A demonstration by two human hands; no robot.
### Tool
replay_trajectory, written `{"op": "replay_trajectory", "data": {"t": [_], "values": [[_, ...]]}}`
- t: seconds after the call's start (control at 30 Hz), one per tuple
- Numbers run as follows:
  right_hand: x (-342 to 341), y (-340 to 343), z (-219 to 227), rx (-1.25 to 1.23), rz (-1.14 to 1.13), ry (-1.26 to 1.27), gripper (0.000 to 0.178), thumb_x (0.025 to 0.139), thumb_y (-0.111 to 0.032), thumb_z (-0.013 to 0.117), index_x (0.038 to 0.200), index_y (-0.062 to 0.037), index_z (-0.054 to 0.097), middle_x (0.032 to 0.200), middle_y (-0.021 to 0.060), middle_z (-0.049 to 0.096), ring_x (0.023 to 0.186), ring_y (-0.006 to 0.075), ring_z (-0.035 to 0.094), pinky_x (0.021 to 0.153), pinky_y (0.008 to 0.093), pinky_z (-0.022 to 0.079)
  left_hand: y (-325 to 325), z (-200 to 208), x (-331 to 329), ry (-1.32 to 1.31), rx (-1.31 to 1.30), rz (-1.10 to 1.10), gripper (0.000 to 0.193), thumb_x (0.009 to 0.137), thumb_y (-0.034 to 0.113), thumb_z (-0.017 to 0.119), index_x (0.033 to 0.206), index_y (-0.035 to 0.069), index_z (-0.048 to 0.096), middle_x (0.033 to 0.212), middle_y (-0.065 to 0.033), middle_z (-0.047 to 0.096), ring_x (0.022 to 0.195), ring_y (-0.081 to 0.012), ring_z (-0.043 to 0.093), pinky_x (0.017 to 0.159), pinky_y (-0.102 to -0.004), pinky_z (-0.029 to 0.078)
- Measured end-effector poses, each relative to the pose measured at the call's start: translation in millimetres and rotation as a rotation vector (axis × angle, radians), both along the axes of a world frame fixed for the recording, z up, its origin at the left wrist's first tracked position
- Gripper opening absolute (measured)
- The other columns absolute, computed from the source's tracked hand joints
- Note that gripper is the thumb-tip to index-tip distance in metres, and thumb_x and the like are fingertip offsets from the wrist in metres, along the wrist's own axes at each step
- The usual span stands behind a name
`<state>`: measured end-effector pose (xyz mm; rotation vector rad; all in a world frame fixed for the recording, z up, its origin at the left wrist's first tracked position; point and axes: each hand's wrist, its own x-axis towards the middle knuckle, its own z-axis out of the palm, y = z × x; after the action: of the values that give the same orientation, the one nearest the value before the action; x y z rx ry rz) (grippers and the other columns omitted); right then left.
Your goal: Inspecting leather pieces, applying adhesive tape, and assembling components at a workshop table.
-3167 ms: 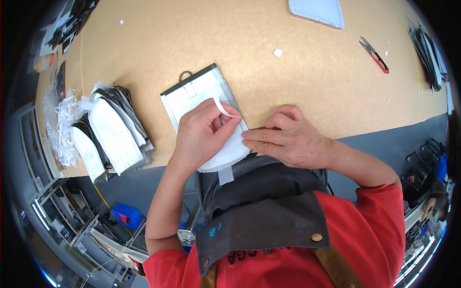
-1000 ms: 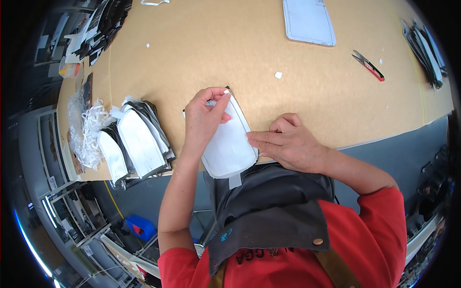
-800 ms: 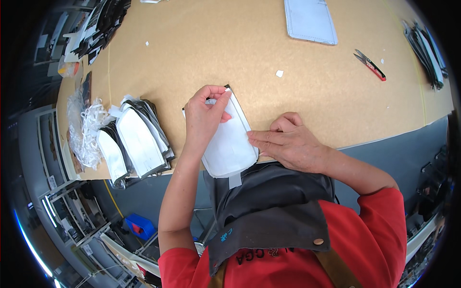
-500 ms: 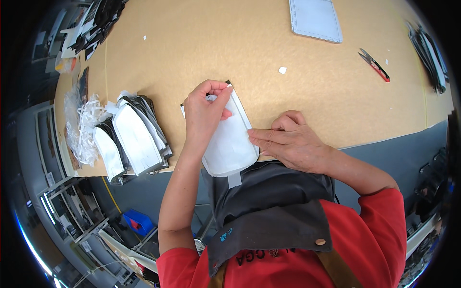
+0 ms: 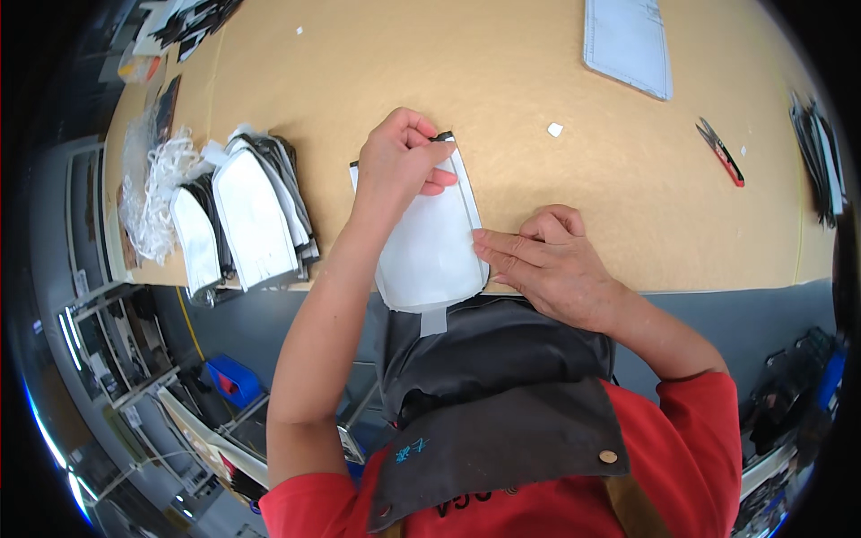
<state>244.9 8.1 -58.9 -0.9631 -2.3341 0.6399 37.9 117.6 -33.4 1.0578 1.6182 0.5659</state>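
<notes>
A white panel point(image 5: 430, 242) with a rounded lower end and dark edging at its top corners lies at the table's front edge. A short grey tab point(image 5: 434, 320) sticks out from its rounded end over my dark apron. My left hand point(image 5: 404, 166) is closed on the panel's upper part, thumb near the top right corner, other fingers curled. At the right edge my right hand point(image 5: 556, 264) grips the panel with two fingertips laid on its rim; the other fingers are bent. What lies under the fingertips is hidden.
Left of my arm lie stacks of white and dark panels point(image 5: 256, 215), beside tangled white strips point(image 5: 170, 206). Right are red-handled thread snips point(image 5: 722, 152) and another dark stack point(image 5: 816, 161). A stitched pale panel point(image 5: 628, 45) and a white scrap point(image 5: 555, 130) lie farther back.
The view has shifted a little. My left hand's fingers have moved slightly along the panel's top right corner. My right hand stays at the right edge.
</notes>
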Motion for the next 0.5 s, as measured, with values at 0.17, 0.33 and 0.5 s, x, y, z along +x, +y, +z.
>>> {"op": "replay_trajectory", "data": {"t": [0.17, 0.33, 0.5], "values": [[-3.6, 0.5, 6.9, 0.052, 0.023, -0.063, 0.039, 0.079, -0.019, 0.073, 0.117, -0.0109, 0.068, 0.124, -0.0055, 0.064, 0.084, 0.0171, 0.049, 0.090, 0.0343, 0.035, -1.7, -3.7, -0.2, 0.090, 0.040, -0.053, 0.021, 0.084, 0.014, 0.073, 0.097, 0.004, 0.060, 0.077, -0.0028, 0.061, 0.059, -0.0149, 0.068, 0.049, -0.0239, 0.051], [-1.6, 4.4, 15.5, -0.058, 0.032, 0.015, 0.040, 0.082, -0.021, 0.072, 0.120, -0.0104, 0.067, 0.118, -0.0024, 0.067, 0.084, 0.0181, 0.051, 0.088, 0.0336, 0.034, -37.8, 2.0, -11.9, 0.224, 0.547, -0.177, 0.021, 0.084, 0.015, 0.074, 0.097, 0.001, 0.064, 0.088, -0.0078, 0.066, 0.063, -0.0138, 0.066, 0.052, -0.0268, 0.051], [-8.8, 25.6, 30.8, -0.051, 0.043, 0.043, 0.038, 0.085, -0.018, 0.069, 0.122, -0.0101, 0.066, 0.114, 0.0014, 0.068, 0.087, 0.0222, 0.052, 0.087, 0.0341, 0.036, -86.5, 2.0, -59.9, 0.597, 0.889, -0.186, 0.028, 0.082, 0.015, 0.074, 0.106, 0.005, 0.066, 0.105, -0.0089, 0.065, 0.086, -0.0237, 0.061, 0.069, -0.0341, 0.052]]}}
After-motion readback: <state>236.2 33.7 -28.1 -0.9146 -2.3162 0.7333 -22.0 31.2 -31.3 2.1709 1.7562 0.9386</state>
